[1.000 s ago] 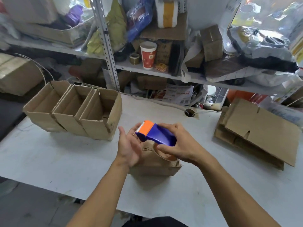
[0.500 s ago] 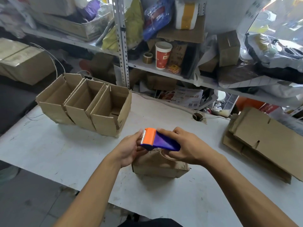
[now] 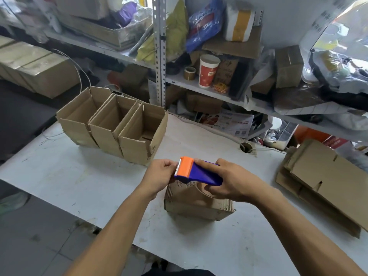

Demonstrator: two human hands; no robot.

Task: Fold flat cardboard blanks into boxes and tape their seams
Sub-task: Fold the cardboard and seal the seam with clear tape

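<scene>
A small cardboard box (image 3: pixel 197 202) stands on the white bench (image 3: pixel 79 176), near its front edge, with its closed flaps turned up. Just above the box the right hand (image 3: pixel 233 182) grips a blue tape dispenser (image 3: pixel 197 172) with an orange head; fingers wrap over its back and the thumb curls under it by the tape roll. The toothed cutter at the orange end points away from that hand. The left hand (image 3: pixel 161 174) meets that end, its fingers curled and pinching at the cutter edge; whether a strip of tape lies between them is too fine to tell. Both forearms reach in from the bottom of the view and converge over the box.

Behind the box and to its left, three open boxes (image 3: pixel 111 126) stand in a row, touching one another, flaps up. Their insides look bare apart from the bottom flaps. To the right of the box, well apart, a stack of flat blanks (image 3: pixel 326 182) lies on the bench, near its right edge. Behind the box a hole in the bench (image 3: pixel 245 146) takes a cable. Beyond the bench, a metal shelf (image 3: pixel 199 84) carries a red paper cup (image 3: pixel 208 70), a tape roll (image 3: pixel 189 73) just left of the cup, bags and more cartons.
</scene>
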